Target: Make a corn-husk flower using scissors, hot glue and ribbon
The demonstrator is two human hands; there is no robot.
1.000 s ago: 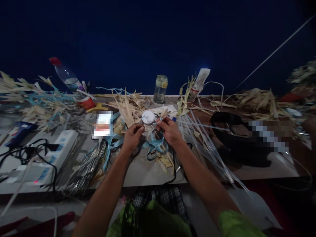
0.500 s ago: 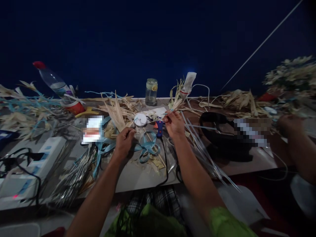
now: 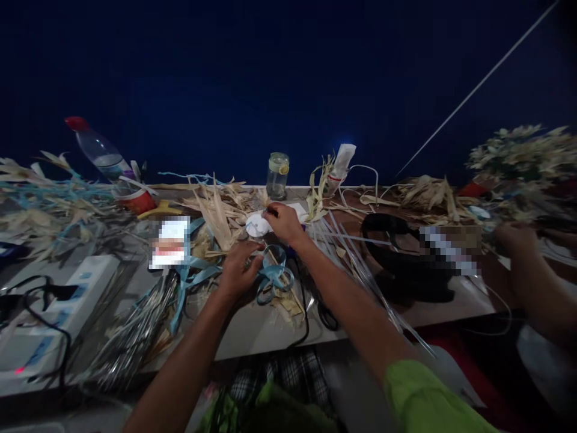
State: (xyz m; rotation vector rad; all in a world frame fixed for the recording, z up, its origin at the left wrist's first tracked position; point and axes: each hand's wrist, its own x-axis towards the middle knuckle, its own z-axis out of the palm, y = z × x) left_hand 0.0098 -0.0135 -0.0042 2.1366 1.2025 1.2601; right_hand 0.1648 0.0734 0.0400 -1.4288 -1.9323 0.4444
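My right hand is closed, fingertips pinched above a white disc. A pale piece of dry corn husk shows at those fingertips and seems to be in them. My left hand is low over the table with thumb and fingers apart, close to a looped light-blue ribbon. No object shows clearly in it. The small blue glue gun is mostly hidden behind my right wrist; its black cord runs toward the table's front edge.
Dry corn husks lie behind my left hand. A lidded glass jar stands at the back. Left are a phone, a wire bundle and a power strip. Clear sticks and another person's hand are right.
My right hand has moved left, from beside the glue gun to above the white disc, and its forearm now covers the gun. My left hand has shifted slightly right and its fingers have opened.
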